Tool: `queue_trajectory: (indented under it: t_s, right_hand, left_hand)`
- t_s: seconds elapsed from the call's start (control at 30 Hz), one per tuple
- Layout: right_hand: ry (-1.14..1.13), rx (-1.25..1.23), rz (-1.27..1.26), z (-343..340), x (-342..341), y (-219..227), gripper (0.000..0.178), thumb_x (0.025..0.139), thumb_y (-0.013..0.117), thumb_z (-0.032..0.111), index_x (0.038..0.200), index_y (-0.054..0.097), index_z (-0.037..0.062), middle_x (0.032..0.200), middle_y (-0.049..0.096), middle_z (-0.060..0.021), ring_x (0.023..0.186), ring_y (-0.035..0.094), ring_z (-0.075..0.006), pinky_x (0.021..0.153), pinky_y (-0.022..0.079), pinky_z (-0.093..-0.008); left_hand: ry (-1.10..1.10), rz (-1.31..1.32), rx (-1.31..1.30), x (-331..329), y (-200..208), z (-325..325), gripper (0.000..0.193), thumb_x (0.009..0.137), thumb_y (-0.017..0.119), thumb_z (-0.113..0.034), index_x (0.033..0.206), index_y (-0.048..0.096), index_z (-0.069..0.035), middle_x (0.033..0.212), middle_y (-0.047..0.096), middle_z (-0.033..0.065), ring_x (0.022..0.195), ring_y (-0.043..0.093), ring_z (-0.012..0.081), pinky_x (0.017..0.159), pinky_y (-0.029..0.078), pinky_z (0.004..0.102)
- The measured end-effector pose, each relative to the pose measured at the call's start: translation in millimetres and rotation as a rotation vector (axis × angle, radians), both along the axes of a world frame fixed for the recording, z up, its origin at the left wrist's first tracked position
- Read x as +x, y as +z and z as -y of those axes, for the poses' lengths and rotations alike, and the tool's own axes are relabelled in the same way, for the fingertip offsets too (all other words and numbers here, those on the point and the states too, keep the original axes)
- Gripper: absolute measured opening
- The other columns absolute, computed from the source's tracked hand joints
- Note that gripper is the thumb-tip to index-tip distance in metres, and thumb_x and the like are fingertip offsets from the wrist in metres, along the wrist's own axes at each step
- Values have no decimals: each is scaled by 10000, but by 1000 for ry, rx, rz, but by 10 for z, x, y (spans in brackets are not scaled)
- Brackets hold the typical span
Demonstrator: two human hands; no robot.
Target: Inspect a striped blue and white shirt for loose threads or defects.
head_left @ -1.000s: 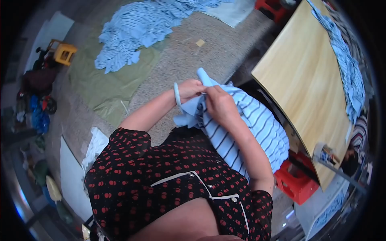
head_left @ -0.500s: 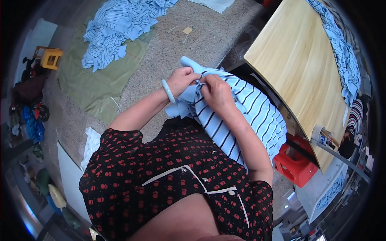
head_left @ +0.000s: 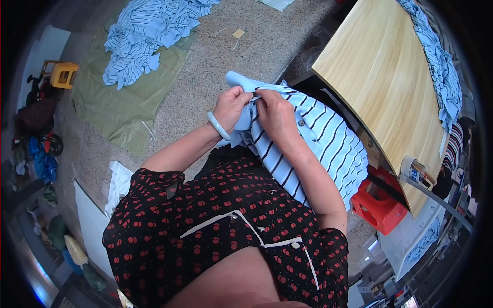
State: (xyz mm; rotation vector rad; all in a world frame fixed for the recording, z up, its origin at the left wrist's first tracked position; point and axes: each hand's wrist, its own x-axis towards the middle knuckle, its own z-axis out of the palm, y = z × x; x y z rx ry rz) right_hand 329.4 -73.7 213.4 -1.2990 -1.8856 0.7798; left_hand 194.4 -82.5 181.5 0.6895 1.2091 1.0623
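Left hand (head_left: 229, 107) pinches the plain light-blue edge (head_left: 240, 81) of a dark-striped light-blue shirt (head_left: 328, 141), thumb and forefinger pressed together on the cloth. Right hand (head_left: 277, 115) pinches the same garment just beside, fingertips bent over it and nearly meeting those of the left; exactly what lies between the tips is too small to tell. Shirt position relative to the grip: the plain edge projects beyond the fingertips, a fold hangs between the hands, and the striped body spreads to the right, passing beneath the right forearm. A small round button (head_left: 301, 123) shows on it, just right of the right hand. A pale bangle (head_left: 219, 127) circles the left wrist. Right of the shirt: a wood-grain table (head_left: 380, 77), a clear tub (head_left: 411, 168) near its close corner, and bunched striped fabric (head_left: 436, 66) along its far edge. A red plastic stool (head_left: 377, 208) stands partly under the table. Upper left, on the floor: a heap of striped garments (head_left: 146, 38) on an olive-green sheet (head_left: 120, 108); a yellow stool (head_left: 63, 75) stands left of the sheet.
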Motion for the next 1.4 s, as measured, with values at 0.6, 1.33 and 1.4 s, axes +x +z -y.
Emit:
queue_trajectory:
  t_s: [0.6,1.33,1.4]
  right_hand:
    - [149,-5,186,23,21,-48,147,743,529,16,882,576,3,783,559,-168,733,566,-338,626,466,-402]
    - [201,-19,174,-22,4,-78,77,744,475,-15,817,495,-2,757,519,-180,708,539,-355,607,441,-420]
    - [215,-22,171,-48,19,-76,72,743,474,-15,812,491,-3,749,517,-179,703,539,-356,609,440,-418]
  left_hand:
    - [-488,-802,580,-271,140,-52,166,782,530,-138,762,477,18,675,485,153,572,493,267,530,392,340]
    - [-389,-956,652,-205,109,18,85,809,456,-78,771,434,-5,650,459,171,592,495,341,520,376,400]
    - [-385,-964,653,-192,122,29,86,813,456,-78,773,435,-6,650,461,170,595,497,341,523,378,401]
